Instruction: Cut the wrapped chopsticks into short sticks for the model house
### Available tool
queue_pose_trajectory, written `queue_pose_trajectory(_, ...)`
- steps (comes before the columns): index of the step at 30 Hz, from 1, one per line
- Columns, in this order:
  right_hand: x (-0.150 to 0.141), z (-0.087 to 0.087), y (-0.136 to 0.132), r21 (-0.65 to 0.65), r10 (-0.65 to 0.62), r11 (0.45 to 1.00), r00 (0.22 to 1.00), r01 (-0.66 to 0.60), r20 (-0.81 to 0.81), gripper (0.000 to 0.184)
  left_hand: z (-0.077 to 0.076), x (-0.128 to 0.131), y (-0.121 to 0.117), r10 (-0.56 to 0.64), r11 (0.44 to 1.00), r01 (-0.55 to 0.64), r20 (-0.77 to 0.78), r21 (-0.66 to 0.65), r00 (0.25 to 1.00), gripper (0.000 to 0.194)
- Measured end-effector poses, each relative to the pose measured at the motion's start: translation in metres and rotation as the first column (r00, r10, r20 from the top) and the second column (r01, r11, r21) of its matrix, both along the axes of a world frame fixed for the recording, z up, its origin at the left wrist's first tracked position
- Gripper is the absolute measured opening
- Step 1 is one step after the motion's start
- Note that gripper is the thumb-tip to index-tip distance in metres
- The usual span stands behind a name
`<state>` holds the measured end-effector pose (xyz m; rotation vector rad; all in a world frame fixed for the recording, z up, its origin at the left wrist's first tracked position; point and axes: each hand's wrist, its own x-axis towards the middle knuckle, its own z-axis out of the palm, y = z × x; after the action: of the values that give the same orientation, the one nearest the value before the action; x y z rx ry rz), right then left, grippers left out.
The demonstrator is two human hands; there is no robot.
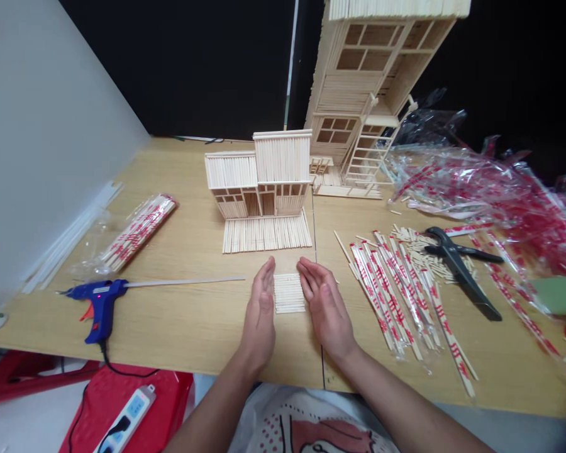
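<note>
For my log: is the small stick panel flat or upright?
Flat: the stick panel lies on the tabletop, broad face up, between left hand and right hand.

The person wears a white shirt, seen only in part. Its front carries a dusty-red printed patch with dark, cartoon-like outlines. Left of the patch are a dark upright stripe and a scatter of small reddish dots. Above the patch curves a line of tiny dark lettering, too small to read. The left forearm, right forearm, left hand and right hand are bare, the fingers slender.
</note>
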<state>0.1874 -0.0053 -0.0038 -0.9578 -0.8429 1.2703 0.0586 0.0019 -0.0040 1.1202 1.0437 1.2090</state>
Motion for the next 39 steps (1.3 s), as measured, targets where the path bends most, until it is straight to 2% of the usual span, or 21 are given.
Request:
queue_pose_trajectory(5,0.0,0.002,-0.004,0.0,-0.025,1.0,1.0,0.025,-0.013,0.035,-0.001,0.0,-0.003,0.028,1.0,-0.028,0.004,0.001,1.0,0.067)
queue_pose_trajectory(12,-0.001,-0.001,-0.005,0.021,-0.005,1.0,1.0,0.005,-0.012,0.035,0.001,-0.001,-0.003,-0.008,1.0,0.008,-0.006,-0.006,1.0,0.064)
queue_pose_trajectory(18,0.0,-0.002,-0.01,0.032,-0.055,0.998,0.996,0.057,-0.068,0.032,-0.001,0.0,-0.011,0.025,1.0,-0.024,0.093,-0.013,0.995,0.064)
queue_pose_trajectory(28,-0.002,0.0,-0.017,0.041,-0.003,0.999,1.0,0.002,0.014,0.033,0.006,-0.002,-0.02,-0.02,0.999,0.022,0.059,-0.035,0.998,0.069)
queue_pose_trajectory(33,-0.001,0.0,-0.017,0.031,-0.033,0.999,0.999,0.033,-0.012,0.031,0.005,-0.001,-0.021,0.007,1.0,-0.006,0.086,-0.022,0.996,0.067)
queue_pose_trajectory(39,0.0,0.005,-0.033,0.046,-0.039,0.998,0.999,0.038,0.002,0.032,-0.002,-0.003,-0.029,0.044,0.999,-0.04,0.144,-0.03,0.989,0.068)
